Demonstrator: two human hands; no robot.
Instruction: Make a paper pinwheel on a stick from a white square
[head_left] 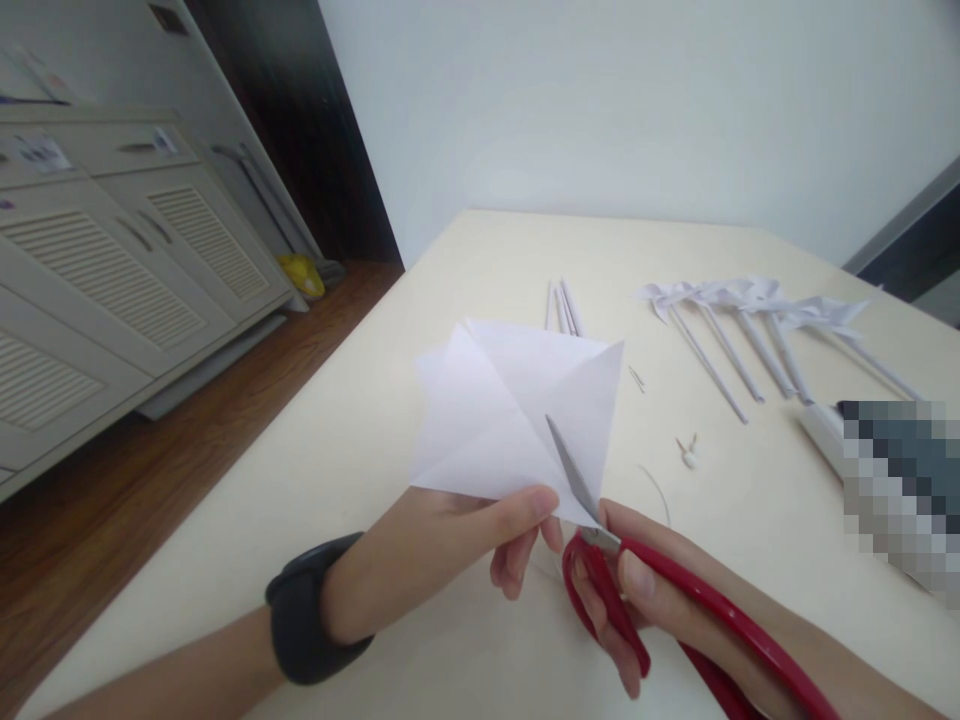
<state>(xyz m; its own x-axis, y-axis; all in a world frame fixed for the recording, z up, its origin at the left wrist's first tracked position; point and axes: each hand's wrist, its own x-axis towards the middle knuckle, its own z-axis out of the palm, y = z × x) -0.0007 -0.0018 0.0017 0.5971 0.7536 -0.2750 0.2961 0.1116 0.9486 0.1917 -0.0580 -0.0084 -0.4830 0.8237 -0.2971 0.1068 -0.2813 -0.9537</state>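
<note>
My left hand (517,520) pinches the near edge of a white paper square (517,400), thumb on top and fingers beneath. Diagonal creases cross the sheet. In my right hand (645,585) is a pair of red-handled scissors (607,585), with the paper's near right corner at the blades. One blade lies over the paper, pointing along a crease toward the middle; the other blade is hidden under the sheet. A dark band sits on my left wrist.
Rolled paper sticks (566,308) lie behind the sheet. Several paper pinwheels (750,297) on sticks rest at the back right. Pushpins (688,455), small thin pieces (637,379) and a thin curved strand (658,490) lie right of the paper. A partly blurred-out object (892,490) is at the right edge.
</note>
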